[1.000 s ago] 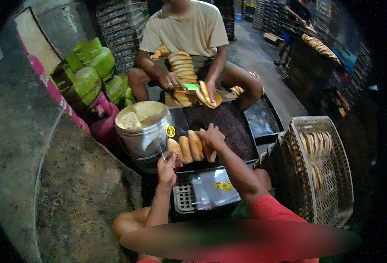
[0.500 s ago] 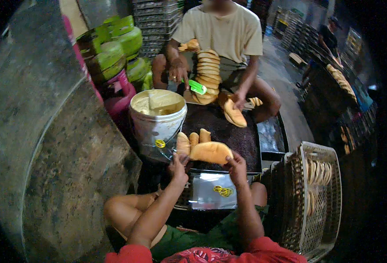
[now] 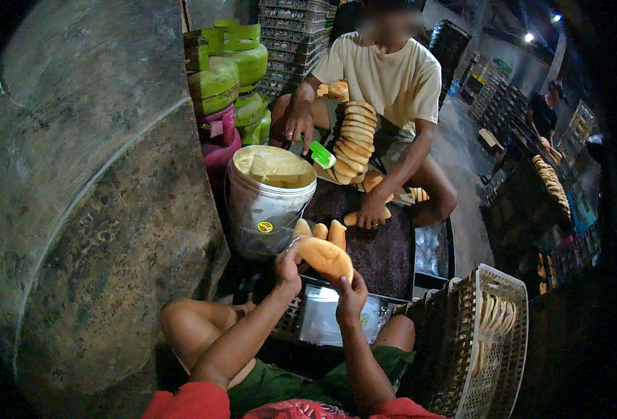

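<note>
Between my two hands is a golden, oval bread roll [image 3: 328,258], tilted down to the right. My right hand [image 3: 351,297] pinches its lower right end. My left hand [image 3: 288,267] is closed at the roll's upper left end, where a glint of a clear plastic bag [image 3: 295,241] shows; the bag's outline is hard to make out. Just beyond, several rolls [image 3: 337,234] lie on a dark tray [image 3: 385,258]. Below my hands lies a stack of clear plastic bags [image 3: 319,318].
A white bucket of pale cream [image 3: 263,216] stands at left. Opposite sits a person in a beige shirt [image 3: 392,77] with a green spatula [image 3: 322,155], beside stacked rolls [image 3: 355,140]. Green gas cylinders [image 3: 244,66] stand behind; a bread crate [image 3: 490,349] is at right.
The roll between my hands has tilted, its right end dropping as my right hand moved lower and left. The other person's hand has come down onto a roll on the tray. My view has shifted.
</note>
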`<state>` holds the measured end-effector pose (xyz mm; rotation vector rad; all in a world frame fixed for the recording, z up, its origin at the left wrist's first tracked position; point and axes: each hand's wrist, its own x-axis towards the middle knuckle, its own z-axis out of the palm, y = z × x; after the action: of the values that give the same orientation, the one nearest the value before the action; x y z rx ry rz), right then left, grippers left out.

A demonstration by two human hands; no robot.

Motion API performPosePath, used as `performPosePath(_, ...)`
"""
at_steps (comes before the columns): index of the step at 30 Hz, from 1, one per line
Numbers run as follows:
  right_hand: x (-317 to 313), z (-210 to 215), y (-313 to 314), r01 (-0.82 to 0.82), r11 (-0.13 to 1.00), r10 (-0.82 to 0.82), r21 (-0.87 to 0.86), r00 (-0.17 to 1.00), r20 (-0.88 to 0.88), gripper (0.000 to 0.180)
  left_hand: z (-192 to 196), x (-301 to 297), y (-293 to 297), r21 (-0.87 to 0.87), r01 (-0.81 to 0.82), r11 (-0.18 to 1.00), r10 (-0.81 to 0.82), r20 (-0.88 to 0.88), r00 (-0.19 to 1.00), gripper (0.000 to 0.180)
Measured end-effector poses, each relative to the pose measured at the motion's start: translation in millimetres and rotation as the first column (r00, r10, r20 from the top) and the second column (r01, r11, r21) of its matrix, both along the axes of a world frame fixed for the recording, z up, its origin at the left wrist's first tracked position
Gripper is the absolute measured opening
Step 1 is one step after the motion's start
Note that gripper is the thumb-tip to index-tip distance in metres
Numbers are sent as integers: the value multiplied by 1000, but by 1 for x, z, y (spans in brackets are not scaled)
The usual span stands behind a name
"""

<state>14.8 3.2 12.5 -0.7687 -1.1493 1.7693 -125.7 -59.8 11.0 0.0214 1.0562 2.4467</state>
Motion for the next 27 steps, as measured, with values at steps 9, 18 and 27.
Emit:
performPosePath(9,-2,25,6,-299,940,301,-164,953,-13,41,9,26,-1,-292,251,923,-330,-264,906,54)
performPosePath(18,-14,43,-25,-294,946,268,134,946,183,14,-2,7,1,-38,82,996,-61,384,921,52)
performPosePath(27,76,134,72,-537,831,278,145,627,728,48,9,67,6,-538,426,727,-665,-396,634,41)
